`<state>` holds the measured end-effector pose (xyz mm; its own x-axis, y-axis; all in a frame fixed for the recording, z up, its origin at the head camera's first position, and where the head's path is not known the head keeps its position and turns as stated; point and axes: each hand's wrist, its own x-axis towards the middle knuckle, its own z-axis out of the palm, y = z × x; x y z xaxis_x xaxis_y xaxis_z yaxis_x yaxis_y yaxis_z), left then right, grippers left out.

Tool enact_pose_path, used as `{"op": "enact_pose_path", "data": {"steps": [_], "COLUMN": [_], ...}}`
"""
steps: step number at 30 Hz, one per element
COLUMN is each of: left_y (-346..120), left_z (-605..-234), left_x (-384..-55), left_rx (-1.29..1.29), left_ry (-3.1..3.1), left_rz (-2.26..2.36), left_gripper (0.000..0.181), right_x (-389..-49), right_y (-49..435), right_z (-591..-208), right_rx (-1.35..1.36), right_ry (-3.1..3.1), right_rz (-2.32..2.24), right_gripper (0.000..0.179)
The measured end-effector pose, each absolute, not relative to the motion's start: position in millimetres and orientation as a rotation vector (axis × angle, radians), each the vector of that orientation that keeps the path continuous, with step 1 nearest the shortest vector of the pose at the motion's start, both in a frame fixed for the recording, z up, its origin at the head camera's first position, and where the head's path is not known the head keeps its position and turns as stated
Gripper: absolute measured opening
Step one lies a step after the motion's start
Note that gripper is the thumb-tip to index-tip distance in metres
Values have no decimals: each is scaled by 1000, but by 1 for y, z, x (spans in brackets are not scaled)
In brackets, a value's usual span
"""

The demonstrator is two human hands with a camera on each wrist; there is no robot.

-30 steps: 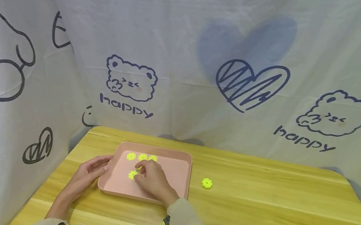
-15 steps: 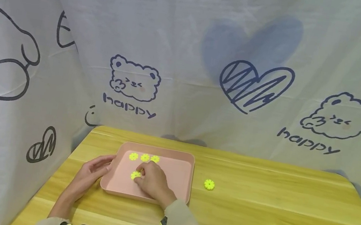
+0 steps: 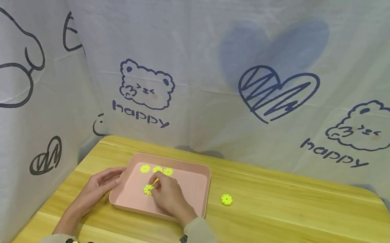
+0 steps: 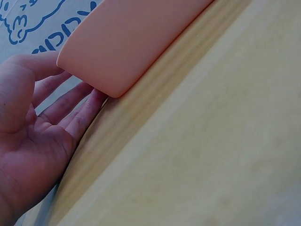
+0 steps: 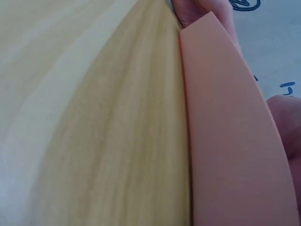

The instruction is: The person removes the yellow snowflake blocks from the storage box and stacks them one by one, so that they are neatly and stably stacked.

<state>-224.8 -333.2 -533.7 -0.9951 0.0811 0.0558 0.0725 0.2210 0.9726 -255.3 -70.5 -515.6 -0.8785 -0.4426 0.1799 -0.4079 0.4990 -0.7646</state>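
Observation:
A pink tray [image 3: 185,187] sits on the table, with several yellow flower-shaped discs in it. Three of them, one being this disc [image 3: 145,168], form a row near the far wall. A fourth disc [image 3: 148,189] lies nearer the middle, beside my right thumb. Over the tray, my right hand [image 3: 170,197] pinches another yellow disc [image 3: 155,181], mostly hidden between thumb and index finger. At the tray's left end, my left hand [image 3: 96,187] rests its loosely extended fingers [image 4: 70,101] against the outer wall. In the right wrist view the tray wall hides most of my right hand.
One more yellow disc [image 3: 226,199] lies on the wooden table [image 3: 296,229] to the right of the tray. A white curtain [image 3: 193,129] with printed bears and hearts hangs behind the table and along its left side.
My right hand has lifted slightly and turned, so the pinched disc shows again between its fingertips. The left hand stays at the tray's end. The head view has shifted a little.

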Motion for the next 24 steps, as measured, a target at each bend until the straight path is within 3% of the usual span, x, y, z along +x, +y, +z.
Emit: {"op": "enact_pose_path", "data": {"steps": [9, 17, 24], "left_y": [-333, -335, -334], "left_z": [-534, -535, -535], "left_x": [-224, -225, -226], "left_rx": [196, 167, 153], "left_ry": [2446, 2447, 2449], "left_rz": [1975, 1967, 1960], "left_gripper": [50, 51, 51], "right_x": [-257, -252, -249], "right_y": [-55, -41, -29], "right_z": [-511, -503, -496], "right_rx": [-677, -635, -667], "right_ry": [2411, 2411, 2408], "right_rz": [-1669, -1721, -1766], "right_gripper": [24, 20, 28]}}
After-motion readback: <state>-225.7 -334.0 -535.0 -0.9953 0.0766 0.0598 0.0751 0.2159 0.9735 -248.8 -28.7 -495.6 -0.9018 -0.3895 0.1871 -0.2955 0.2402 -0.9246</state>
